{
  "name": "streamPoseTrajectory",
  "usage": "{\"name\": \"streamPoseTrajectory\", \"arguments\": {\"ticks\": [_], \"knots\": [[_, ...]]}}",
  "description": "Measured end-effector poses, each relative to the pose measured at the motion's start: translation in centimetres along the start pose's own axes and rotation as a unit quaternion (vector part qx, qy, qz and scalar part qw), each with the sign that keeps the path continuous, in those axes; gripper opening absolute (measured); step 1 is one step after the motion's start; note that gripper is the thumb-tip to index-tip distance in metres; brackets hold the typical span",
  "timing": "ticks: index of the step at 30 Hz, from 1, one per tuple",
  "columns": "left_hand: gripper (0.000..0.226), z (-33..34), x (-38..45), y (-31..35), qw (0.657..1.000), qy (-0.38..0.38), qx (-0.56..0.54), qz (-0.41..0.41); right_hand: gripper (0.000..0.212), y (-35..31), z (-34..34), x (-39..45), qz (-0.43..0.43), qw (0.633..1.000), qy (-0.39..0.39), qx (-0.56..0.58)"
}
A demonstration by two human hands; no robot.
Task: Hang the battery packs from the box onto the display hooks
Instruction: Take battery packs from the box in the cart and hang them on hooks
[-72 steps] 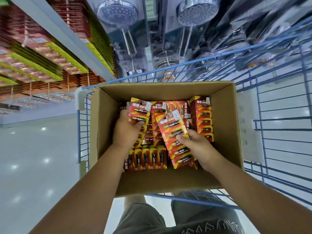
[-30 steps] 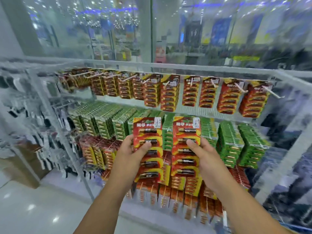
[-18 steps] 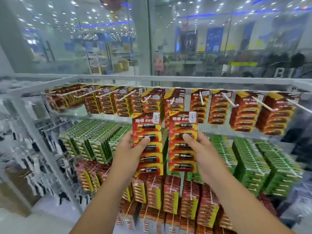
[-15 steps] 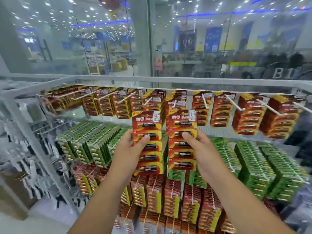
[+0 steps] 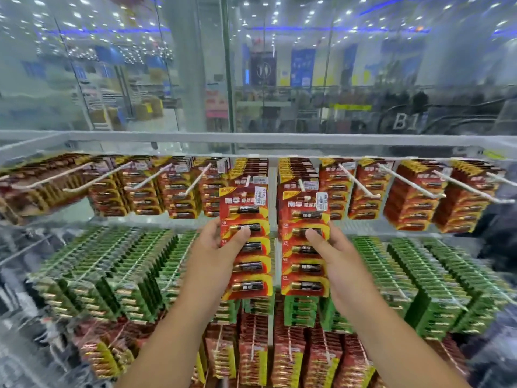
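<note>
Both hands up in front of a display rack, each w/ its own strip of battery packs. Left hand (image 5: 216,245) has its grip clamped on the left battery strip (image 5: 247,242): thumb across the front at approx. the 2nd cell, fingers behind the card. Right hand (image 5: 334,249) has its grip clamped the same way on the right battery strip (image 5: 305,243), thumb on the front, fingers round the right edge. Strips are red/yellow cards, five dark cells each, held upright side by side, apart w/ a narrow gap btwn them. Their tops sit level w/ the top row of hooks (image 5: 354,180), right in front of the two middle stacks of hung red packs (image 5: 296,175); the white tip of a hook looks to sit at the hang hole of the right strip, but can't tell if either strip is actually threaded on. Top row hooks stick out towards the camera, loaded w/ matching red packs across the rack. Row below: green packs (image 5: 405,281), dense. Bottom row: more red/yellow packs (image 5: 288,357). Behind the rack, a glass wall (image 5: 279,79) w/ blurred shop interior beyond.
</note>
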State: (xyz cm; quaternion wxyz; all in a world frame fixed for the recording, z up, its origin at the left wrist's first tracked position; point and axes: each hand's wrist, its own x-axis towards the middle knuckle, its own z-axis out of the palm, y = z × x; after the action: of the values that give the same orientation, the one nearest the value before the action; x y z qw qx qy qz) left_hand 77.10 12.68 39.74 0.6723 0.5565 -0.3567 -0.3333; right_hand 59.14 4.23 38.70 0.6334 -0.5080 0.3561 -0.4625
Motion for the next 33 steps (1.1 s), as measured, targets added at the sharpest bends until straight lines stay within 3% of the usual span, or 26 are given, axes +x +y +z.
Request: {"name": "streamPoseTrajectory", "arguments": {"ticks": [9,16,19,25,28,33], "knots": [[0.014,-0.4,4.9,-1.6,0.999,-0.012,0.035,-0.033,0.017,0.9,0.4,3.5,0.022,0.997,0.06,-0.047],[0.035,0.4,9.9,-2.9,0.993,0.007,0.117,0.002,0.046,0.9,0.6,6.6,0.019,0.991,0.108,-0.074],[0.02,0.6,10.7,-3.1,0.988,0.017,0.152,0.011,0.037,1.3,0.4,7.6,0.008,0.988,0.121,-0.092],[0.026,-0.2,11.8,-4.6,0.984,0.021,0.178,0.002,0.034,2.5,0.2,8.3,-0.014,0.985,0.131,-0.114],[0.041,-1.5,11.6,-5.8,0.987,0.026,0.159,-0.015,0.035,3.5,0.0,8.0,-0.028,0.981,0.154,-0.111],[0.05,-3.8,8.3,-8.1,0.987,0.01,0.157,-0.029,0.041,5.8,-1.2,5.8,-0.012,0.974,0.186,-0.126]]}}
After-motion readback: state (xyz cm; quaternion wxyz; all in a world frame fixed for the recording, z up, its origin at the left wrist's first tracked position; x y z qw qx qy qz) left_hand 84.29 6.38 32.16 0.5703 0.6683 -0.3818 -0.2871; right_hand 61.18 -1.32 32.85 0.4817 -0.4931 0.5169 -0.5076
